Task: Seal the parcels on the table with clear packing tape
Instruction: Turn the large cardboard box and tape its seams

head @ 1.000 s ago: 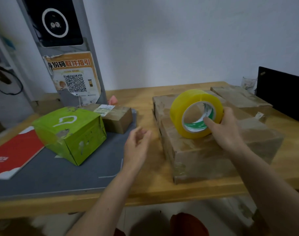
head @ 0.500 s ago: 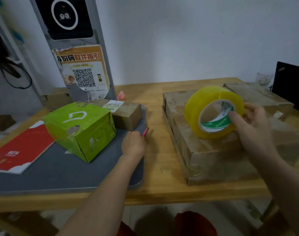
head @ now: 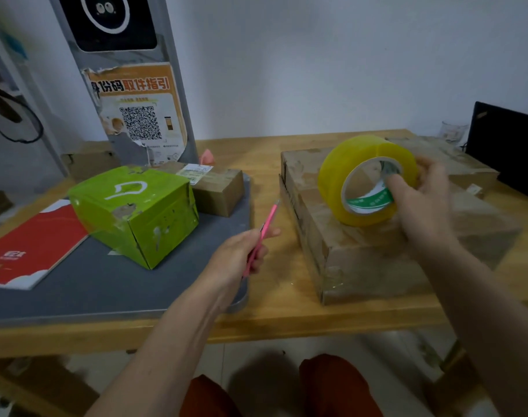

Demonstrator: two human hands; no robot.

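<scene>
A thick yellowish roll of packing tape (head: pixel 347 173) stands on edge on top of a large brown cardboard parcel (head: pixel 362 260) at the right. My right hand (head: pixel 422 206) grips the roll, thumb inside its core and fingers over the rim. My left hand (head: pixel 238 254) holds a thin pink cutter (head: pixel 267 224) above the table, its tip pointing up and right toward the parcel. A green box (head: pixel 136 212) and a small brown parcel (head: pixel 217 188) sit on the grey mat (head: pixel 91 287) at the left.
A red booklet (head: pixel 28 245) lies on the mat's left end. A grey post with a QR poster (head: pixel 139 115) rises behind the boxes. Another flat brown parcel (head: pixel 461 164), a glass (head: pixel 454 130) and a black screen (head: pixel 506 145) stand at the back right. The wooden table's front edge (head: pixel 287 326) is near my knees.
My left hand went from open and empty to holding the pink cutter lifted off the table. My right hand kept its hold on the tape roll atop the parcel.
</scene>
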